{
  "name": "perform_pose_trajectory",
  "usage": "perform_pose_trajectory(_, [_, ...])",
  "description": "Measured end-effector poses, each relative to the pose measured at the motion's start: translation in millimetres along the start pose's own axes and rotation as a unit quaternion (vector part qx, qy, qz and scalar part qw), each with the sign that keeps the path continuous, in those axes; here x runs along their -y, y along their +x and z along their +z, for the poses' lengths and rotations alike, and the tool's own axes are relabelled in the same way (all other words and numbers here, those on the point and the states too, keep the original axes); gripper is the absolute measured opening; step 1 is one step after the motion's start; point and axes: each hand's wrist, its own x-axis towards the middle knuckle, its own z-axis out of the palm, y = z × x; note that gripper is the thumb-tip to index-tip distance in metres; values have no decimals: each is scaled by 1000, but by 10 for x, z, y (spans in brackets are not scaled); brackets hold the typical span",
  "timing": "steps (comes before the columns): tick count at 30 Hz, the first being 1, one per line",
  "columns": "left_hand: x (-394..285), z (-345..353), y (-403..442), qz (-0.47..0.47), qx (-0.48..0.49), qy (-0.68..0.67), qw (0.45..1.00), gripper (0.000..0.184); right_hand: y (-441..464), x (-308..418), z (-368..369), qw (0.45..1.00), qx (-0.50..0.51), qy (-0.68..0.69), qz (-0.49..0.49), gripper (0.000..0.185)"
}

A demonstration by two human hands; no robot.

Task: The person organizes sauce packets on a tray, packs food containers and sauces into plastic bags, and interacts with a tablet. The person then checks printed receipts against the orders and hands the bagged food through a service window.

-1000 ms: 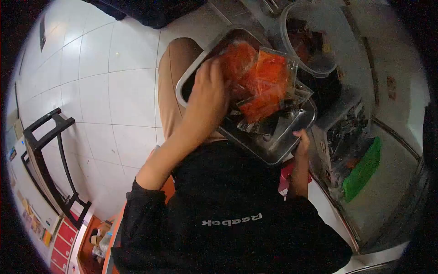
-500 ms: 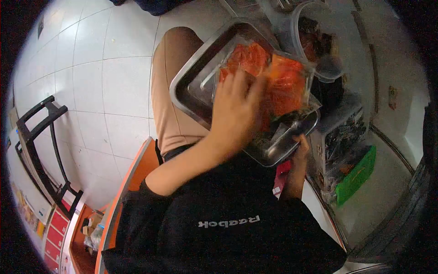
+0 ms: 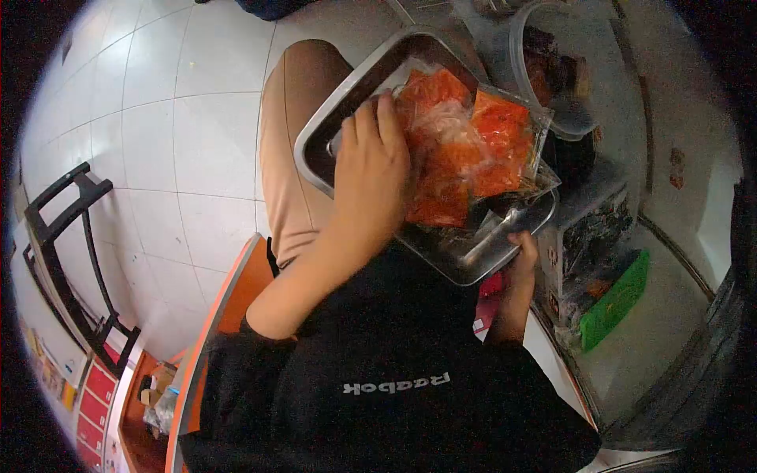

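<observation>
The left hand [image 3: 372, 165], the nearer one, has bent fingers at the pile's left edge; whether they pinch anything I cannot tell. Orange packets [image 3: 441, 146] lie just right, inside a metal tray [image 3: 479, 258] running far left to near right. The right hand [image 3: 523, 256] grips its near right rim.
</observation>
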Motion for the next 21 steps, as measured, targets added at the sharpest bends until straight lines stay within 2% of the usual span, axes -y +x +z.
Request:
perform_pose_trajectory(2, [90,144,9,-10,21,36,999,61,31,-20,-42,999,25,-5,-36,30])
perform_pose_trajectory(3, [81,125,30,-44,32,-25,998,60,26,-22,-21,998,37,-6,-54,27])
perform_pose_trajectory(5, [28,83,77,-108,56,-148,982,58,3,-4,2,1000,17,-5,-14,36])
perform_pose_trajectory(6, [30,90,77,-109,50,-159,980,58,-18,40,27,1000,6,-5,5,42])
perform_pose_trajectory(8, [68,93,70,-113,39,-181,976,58,-182,229,257,1000,8,3,-24,27])
perform_pose_trajectory(9, [94,81,58,-93,37,-200,975,54,-234,276,329,999,9,6,-36,24])
perform_pose_trajectory(11, [132,49,15,-52,35,-237,969,45,-122,129,190,999,9,44,-1,36])
perform_pose_trajectory(12, [86,22,-23,-39,27,-221,974,43,-47,41,106,998,9,65,15,45])
perform_pose_trajectory(14, [-85,-61,-156,-12,8,-191,982,39,77,-80,-19,998,34,61,5,45])
perform_pose_trajectory(17, [-188,-88,-386,139,22,-174,975,39,51,-57,9,998,24,66,9,46])
perform_pose_trajectory(21, [-294,-23,-575,177,87,-87,976,42,-55,0,20,999,37,26,-7,48])
